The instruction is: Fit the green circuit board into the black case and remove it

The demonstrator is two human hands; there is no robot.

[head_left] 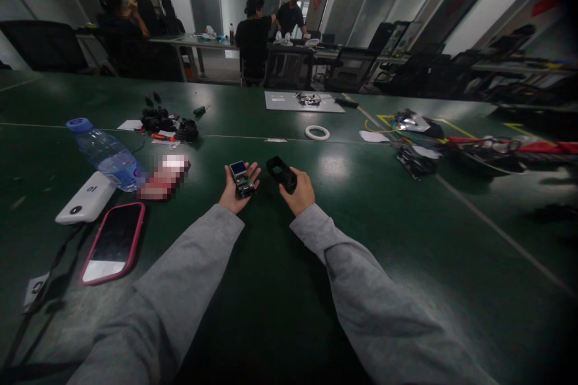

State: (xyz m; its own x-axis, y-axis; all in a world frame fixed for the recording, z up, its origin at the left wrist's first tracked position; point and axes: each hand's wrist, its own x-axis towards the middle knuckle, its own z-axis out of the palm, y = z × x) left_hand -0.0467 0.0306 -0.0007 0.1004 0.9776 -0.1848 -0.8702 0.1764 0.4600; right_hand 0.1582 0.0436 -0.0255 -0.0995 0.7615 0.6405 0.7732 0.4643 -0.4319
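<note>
A small green circuit board [244,181] with a little screen at its far end rests on the upturned palm of my left hand [232,197], whose fingers spread out around it. My right hand [301,191] grips a black plastic housing [280,173] by its near right end, thumb on one side and fingers on the other. An opening shows in the housing's far part. Both hands are above the green tabletop [280,264], close together, with the board and housing apart from each other.
On the left are a water bottle [106,153], a white power bank [87,200] and a pink-cased phone [115,243]. Black parts [165,123], a white ring [317,132] and a grey panel [284,101] lie farther off. Cables [487,153] are at right; people [256,27] are beyond.
</note>
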